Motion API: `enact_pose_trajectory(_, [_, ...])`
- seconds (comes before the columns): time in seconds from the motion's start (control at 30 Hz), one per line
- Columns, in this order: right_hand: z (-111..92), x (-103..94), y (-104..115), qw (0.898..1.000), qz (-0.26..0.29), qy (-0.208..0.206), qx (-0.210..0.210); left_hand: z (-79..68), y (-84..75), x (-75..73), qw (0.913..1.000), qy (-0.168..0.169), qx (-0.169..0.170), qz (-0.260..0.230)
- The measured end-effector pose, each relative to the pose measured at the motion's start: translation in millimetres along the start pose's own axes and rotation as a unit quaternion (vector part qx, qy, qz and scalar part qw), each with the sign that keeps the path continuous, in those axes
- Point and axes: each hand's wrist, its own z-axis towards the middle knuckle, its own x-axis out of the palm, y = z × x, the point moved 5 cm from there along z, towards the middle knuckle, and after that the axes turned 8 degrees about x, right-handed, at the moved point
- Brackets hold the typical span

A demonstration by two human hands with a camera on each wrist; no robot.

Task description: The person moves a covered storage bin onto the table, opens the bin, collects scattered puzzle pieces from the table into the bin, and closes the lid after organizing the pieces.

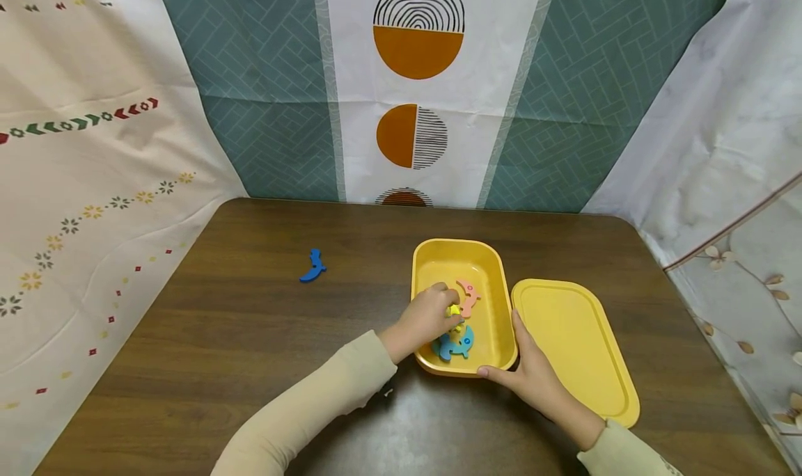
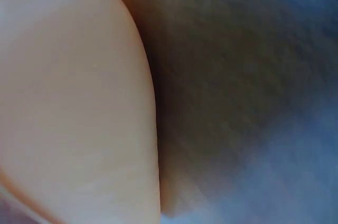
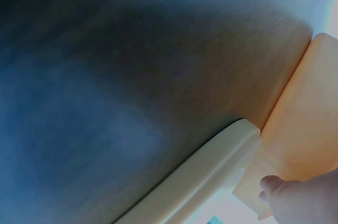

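Observation:
A yellow plastic box [image 1: 495, 281] stands on the table, holding several small animal-shaped pieces. My left hand [image 1: 429, 314] reaches over its left wall and pinches a small yellow piece [image 1: 454, 311], partly hidden by the fingers. Around those fingertips lie a pink piece [image 1: 467, 298] and a light-blue piece [image 1: 465, 342], with a darker blue piece [image 1: 446, 348] beside it. My right hand [image 1: 532, 371] grips the box's near right corner, thumb at the front and fingers along the right wall. In the right wrist view the thumb [image 3: 296, 197] lies by the orange-looking box wall [image 3: 301, 123].
A yellow lid [image 1: 570, 344] lies flat to the right of the box, under my right forearm. One blue piece [image 1: 314, 266] lies alone on the brown table [image 1: 250, 337], left of the box. Patterned cloth [image 1: 269, 114] hangs behind and at both sides.

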Motion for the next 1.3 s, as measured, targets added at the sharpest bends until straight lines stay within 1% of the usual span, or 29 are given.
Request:
enact_pose_trajectory(0.17, [0.4, 1.2, -1.4, 1.000, 0.001, 0.005, 0.006, -1.8, 5.7, -8.3, 0.9999, -0.002, -0.013, -0.010])
enact_pose_trajectory(0.37, [1.1, 2.4, -3.6, 1.000, 0.003, 0.009, 0.022, -2.8, 10.4, -22.2, 0.9995, -0.009, -0.030, -0.004])
enact_pose_trajectory(0.53, [1.1, 3.4, -4.4, 1.000, 0.002, 0.009, 0.025, -5.4, 17.6, -34.2, 0.9990, -0.027, -0.036, -0.008])
enact_pose_trajectory(0.77, [0.7, 2.9, -3.1, 0.999, -0.005, 0.011, 0.030, -10.0, 29.2, -54.1, 0.9969, -0.066, -0.023, 0.035])
enact_pose_trajectory(0.93, [0.0, 1.9, -2.2, 1.000, -0.004, 0.006, 0.024, -11.6, 34.0, -66.5, 0.9946, -0.080, -0.022, 0.061])
enact_pose_trajectory(1.03, [-0.4, 2.2, -2.2, 1.000, -0.002, 0.008, 0.025, -13.2, 39.3, -72.3, 0.9918, -0.098, -0.027, 0.078])
enact_pose_trajectory(1.13, [-0.7, 1.9, -1.4, 1.000, -0.002, 0.007, 0.023, -15.5, 47.8, -75.1, 0.9896, -0.115, -0.040, 0.076])
enact_pose_trajectory(1.3, [-1.3, 1.6, 0.5, 1.000, -0.005, 0.007, 0.022, -18.9, 65.9, -76.9, 0.9870, -0.126, -0.080, 0.058])
